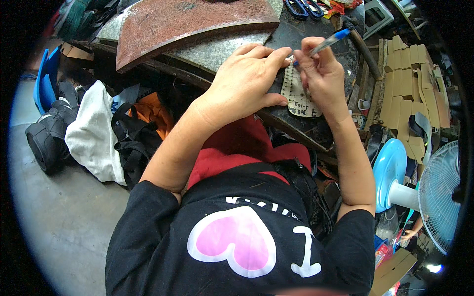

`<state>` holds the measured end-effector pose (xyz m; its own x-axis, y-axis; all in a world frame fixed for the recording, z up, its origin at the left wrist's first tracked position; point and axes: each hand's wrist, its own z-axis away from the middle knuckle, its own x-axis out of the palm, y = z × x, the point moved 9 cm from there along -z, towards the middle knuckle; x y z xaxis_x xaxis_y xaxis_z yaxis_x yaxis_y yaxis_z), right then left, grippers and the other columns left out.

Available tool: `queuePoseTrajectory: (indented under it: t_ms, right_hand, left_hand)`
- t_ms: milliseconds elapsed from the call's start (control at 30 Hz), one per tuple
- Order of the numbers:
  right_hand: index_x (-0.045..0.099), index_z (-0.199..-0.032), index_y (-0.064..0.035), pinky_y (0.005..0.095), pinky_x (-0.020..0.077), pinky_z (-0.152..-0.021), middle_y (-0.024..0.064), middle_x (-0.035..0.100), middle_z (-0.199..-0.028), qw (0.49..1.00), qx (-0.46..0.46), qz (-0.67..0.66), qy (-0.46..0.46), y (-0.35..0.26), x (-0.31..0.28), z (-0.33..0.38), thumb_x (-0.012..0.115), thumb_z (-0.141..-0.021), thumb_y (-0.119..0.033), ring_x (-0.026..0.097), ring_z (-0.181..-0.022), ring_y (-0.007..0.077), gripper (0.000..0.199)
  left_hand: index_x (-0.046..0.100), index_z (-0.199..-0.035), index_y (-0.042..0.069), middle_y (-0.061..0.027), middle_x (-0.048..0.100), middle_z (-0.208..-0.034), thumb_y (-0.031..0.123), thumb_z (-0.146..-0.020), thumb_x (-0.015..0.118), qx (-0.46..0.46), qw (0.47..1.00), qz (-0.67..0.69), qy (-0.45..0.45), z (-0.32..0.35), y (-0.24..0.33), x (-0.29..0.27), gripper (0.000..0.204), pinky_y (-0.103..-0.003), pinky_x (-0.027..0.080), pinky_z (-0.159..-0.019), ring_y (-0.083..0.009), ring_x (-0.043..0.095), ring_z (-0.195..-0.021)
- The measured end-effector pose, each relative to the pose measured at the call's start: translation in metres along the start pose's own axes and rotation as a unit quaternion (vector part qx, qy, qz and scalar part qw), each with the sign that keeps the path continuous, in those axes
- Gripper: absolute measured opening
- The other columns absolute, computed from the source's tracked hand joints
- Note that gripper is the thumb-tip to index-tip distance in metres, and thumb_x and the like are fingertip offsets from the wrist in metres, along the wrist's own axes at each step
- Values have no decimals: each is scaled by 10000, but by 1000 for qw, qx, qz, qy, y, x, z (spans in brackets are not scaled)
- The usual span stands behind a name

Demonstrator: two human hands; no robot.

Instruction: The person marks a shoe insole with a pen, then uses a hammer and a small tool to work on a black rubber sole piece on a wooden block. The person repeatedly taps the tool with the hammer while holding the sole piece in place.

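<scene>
A pale, sole-shaped template (297, 91) with rows of small holes and dark handwritten marks lies on the dark worktop. My left hand (247, 79) rests beside its left edge, fingers bent toward its upper end and thumb stretched apart near its side. What lies under those fingertips is hidden. In my right hand (322, 79) is a clear pen with a blue end (326, 44), gripped between thumb and fingers. The pen slants up to the right, its lower end at the top of the template, close to my left fingertips.
A rusty curved metal plate (197, 24) covers the bench's far left. Blue-handled scissors (303, 9) lie at the back, and a dark bar (365, 54) leans right. Stacked cardboard boxes (407, 84) and a fan (439, 192) stand right. A white cloth (95, 135) and bags sit left.
</scene>
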<state>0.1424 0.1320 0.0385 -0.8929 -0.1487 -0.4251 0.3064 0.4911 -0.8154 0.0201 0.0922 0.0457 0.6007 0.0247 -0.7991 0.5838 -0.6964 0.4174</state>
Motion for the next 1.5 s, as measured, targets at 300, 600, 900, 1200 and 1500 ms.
queuePoseTrajectory:
  t_ms: [300, 600, 900, 1200, 1500]
  right_hand:
    - [568, -1045, -103, 194, 357, -463, -46, 489, -717, 970, 139, -175, 92, 26, -12, 4, 650, -946, -113, 443, -538, 24, 129]
    - [545, -1081, -99, 174, 325, -444, -24, 545, -806, 983, 120, -121, 69, 21, -6, 9, 608, -971, -96, 441, -528, 17, 127]
    - [552, -1075, -94, 182, 345, -459, -27, 540, -762, 973, 118, -190, 54, 16, -6, 6, 622, -964, -105, 462, -541, 22, 132]
    - [567, -1085, -96, 195, 408, -487, 6, 596, -760, 997, 49, -57, 33, 0, -5, 8, 633, -951, -105, 516, -561, 58, 149]
    - [550, -1091, -105, 175, 359, -439, -13, 561, -713, 999, 1, -31, -22, -8, 3, 12, 625, -960, -112, 499, -521, 46, 150]
  left_hand:
    - [406, -1375, 49, -72, 651, -1230, 314, -684, 815, 2, 1000, -4, 6, -1, 0, -1, 845, -418, 391, -1049, -318, 553, -1167]
    - [403, -1375, 39, -76, 653, -1217, 306, -681, 816, 5, 1000, -7, 11, 0, -1, 0, 851, -417, 396, -1045, -309, 562, -1156]
    - [404, -1381, 50, -78, 653, -1215, 310, -684, 814, 4, 1000, -11, 8, 0, 0, -1, 849, -417, 395, -1048, -310, 559, -1161]
    - [412, -1381, 64, -64, 650, -1223, 325, -692, 813, 0, 1000, -15, 18, 3, -1, 1, 839, -424, 391, -1053, -316, 554, -1171]
    - [422, -1366, 58, -85, 652, -1210, 314, -689, 815, 1, 1000, -15, 25, 3, -1, 0, 824, -424, 400, -1042, -321, 564, -1155]
